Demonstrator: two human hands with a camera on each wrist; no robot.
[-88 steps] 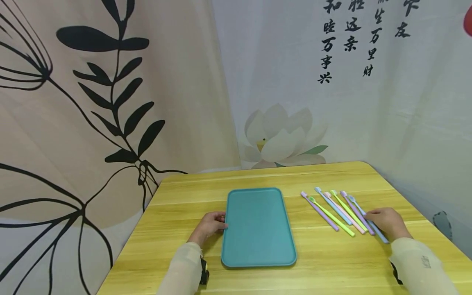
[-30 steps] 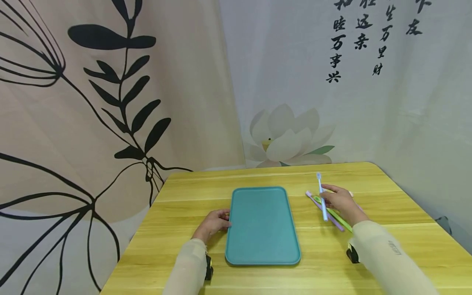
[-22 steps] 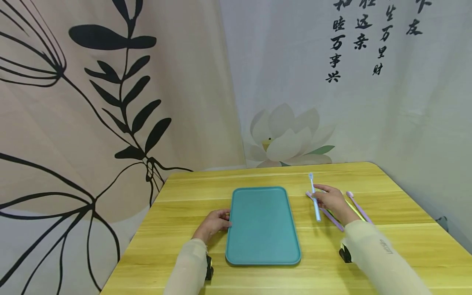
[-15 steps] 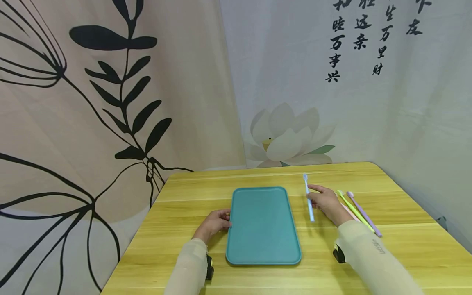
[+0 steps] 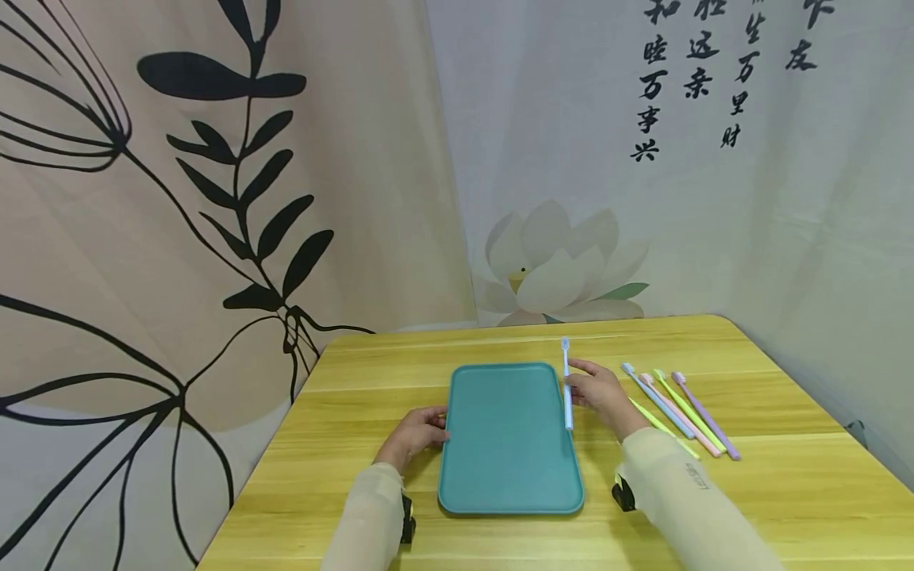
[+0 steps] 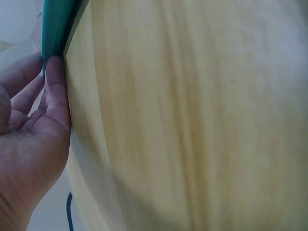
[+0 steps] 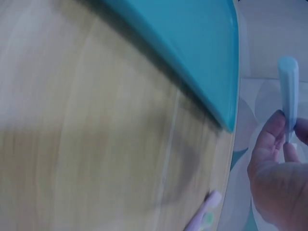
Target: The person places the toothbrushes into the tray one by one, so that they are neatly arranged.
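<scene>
My right hand (image 5: 600,394) pinches a light blue toothbrush (image 5: 567,396), held roughly upright in the head view, over the right edge of a teal tray (image 5: 510,444). In the right wrist view, its handle (image 7: 289,89) sticks up from between the fingertips. At the tray's left edge my left hand (image 5: 414,436) holds the rim; the left wrist view has the thumb (image 6: 56,89) against it. Right of the tray lie several toothbrushes, among them a blue one (image 5: 660,403), a pink one (image 5: 681,416) and a purple one (image 5: 707,416). My right hand and forearm partly cover a green one (image 5: 667,428).
The wooden table (image 5: 357,365) carries the tray and the toothbrushes. Behind it hangs a printed cloth (image 5: 371,159) with plants and writing. In the right wrist view, a lilac toothbrush head (image 7: 211,198) lies beyond the tray's corner.
My right hand has picked up the light blue toothbrush from the right end of the group and carried it left to the tray's edge. My left hand has stayed at the tray.
</scene>
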